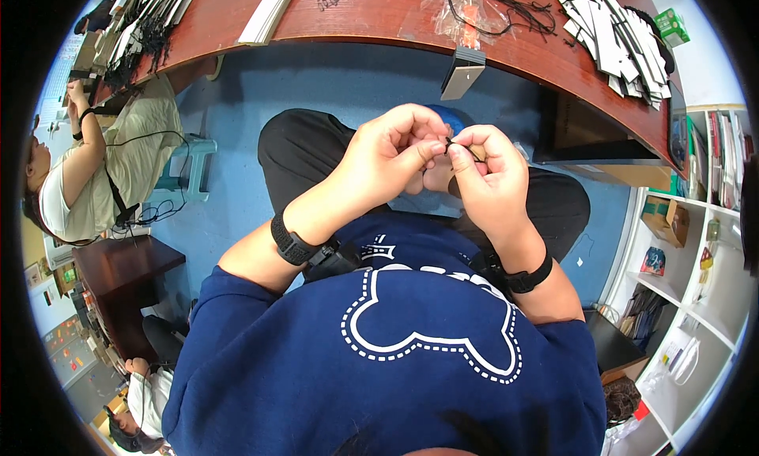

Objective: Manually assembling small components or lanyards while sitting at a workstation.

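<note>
In front of my lap, my left hand and my right hand meet with their fingertips almost touching. Between them is a thin black cord, pinched by thumb and forefinger on both sides. A short piece of it shows at the fingertips; the fingers hide the rest, so I cannot tell whether it is knotted. Both hands are in the air, short of the desk edge. Each wrist wears a black band.
A reddish-brown desk curves across the far side, bearing white strips, loose black cords, a clear plastic bag and piled white cards. A grey block juts from its edge. White shelves stand right; a co-worker sits left.
</note>
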`<state>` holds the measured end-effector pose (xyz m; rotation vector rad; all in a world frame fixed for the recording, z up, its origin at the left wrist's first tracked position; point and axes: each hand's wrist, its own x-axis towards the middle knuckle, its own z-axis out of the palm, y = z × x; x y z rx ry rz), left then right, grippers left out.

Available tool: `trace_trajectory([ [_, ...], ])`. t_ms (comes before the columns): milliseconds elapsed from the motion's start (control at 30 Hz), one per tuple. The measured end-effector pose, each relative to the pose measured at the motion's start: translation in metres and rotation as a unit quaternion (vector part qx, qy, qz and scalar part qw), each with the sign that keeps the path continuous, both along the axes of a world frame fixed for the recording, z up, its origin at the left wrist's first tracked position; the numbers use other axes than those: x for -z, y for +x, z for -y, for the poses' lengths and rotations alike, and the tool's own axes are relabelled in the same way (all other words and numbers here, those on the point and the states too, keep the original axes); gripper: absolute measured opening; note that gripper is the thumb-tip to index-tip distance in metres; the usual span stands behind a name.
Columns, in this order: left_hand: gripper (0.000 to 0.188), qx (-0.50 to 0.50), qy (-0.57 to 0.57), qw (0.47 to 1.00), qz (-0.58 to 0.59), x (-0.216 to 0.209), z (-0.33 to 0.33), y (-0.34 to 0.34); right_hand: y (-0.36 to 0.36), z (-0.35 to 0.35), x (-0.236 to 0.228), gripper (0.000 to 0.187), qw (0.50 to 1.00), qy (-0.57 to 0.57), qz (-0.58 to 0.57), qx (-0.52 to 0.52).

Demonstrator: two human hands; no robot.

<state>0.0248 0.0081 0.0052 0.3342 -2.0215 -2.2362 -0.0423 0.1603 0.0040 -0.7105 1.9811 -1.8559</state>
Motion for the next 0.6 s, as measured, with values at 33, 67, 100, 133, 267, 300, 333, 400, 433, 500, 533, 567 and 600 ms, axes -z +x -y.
trace_trajectory([
  [33,0.007,0.001,-0.001,1.0,-0.004,0.001,0.001,0.001,0.0,0.001,0.0,0.003,1.0,-0.011,0.026,-0.007],
  [67,0.008,0.003,-0.002,1.0,-0.008,0.001,0.001,0.002,0.0,0.001,0.001,0.003,0.998,-0.024,0.053,-0.013],
  [100,0.008,0.015,-0.035,0.999,-0.014,0.001,0.002,0.003,0.0,0.001,0.001,0.003,0.996,-0.033,0.077,-0.019],
  [133,0.007,0.028,-0.068,0.997,-0.02,0.001,0.005,0.004,-0.002,0.001,0.001,0.003,0.994,-0.041,0.099,-0.035],
  [267,0.009,0.089,0.001,0.995,0.042,0.002,0.012,0.005,-0.007,-0.005,0.004,0.004,0.977,-0.078,0.177,-0.086],
  [300,0.008,0.093,0.05,0.994,0.03,0.003,0.013,0.005,-0.009,-0.007,0.005,0.005,0.971,-0.094,0.196,-0.102],
  [333,0.007,0.097,0.098,0.99,0.018,0.005,0.013,0.004,-0.011,-0.009,0.006,0.005,0.968,-0.086,0.216,-0.095],
  [400,0.006,0.097,0.163,0.982,-0.004,0.007,0.014,0.003,-0.016,-0.011,0.008,0.006,0.96,-0.086,0.249,-0.097],
  [433,0.005,0.094,0.178,0.979,-0.015,0.007,0.014,0.002,-0.018,-0.01,0.009,0.007,0.956,-0.072,0.263,-0.109],
  [500,0.005,0.087,0.194,0.977,-0.021,0.008,0.014,0.001,-0.019,-0.007,0.008,0.009,0.953,-0.031,0.28,-0.116],
  [533,0.004,0.084,0.194,0.977,-0.015,0.008,0.015,0.001,-0.019,-0.006,0.007,0.01,0.982,-0.025,0.152,-0.107],
  [567,0.004,0.081,0.195,0.977,-0.009,0.007,0.015,0.001,-0.019,-0.004,0.005,0.012,0.996,0.02,0.027,-0.08],
  [600,0.004,0.079,0.18,0.981,0.0,0.006,0.016,0.001,-0.018,-0.004,0.002,0.014,0.991,0.084,-0.086,-0.051],
])
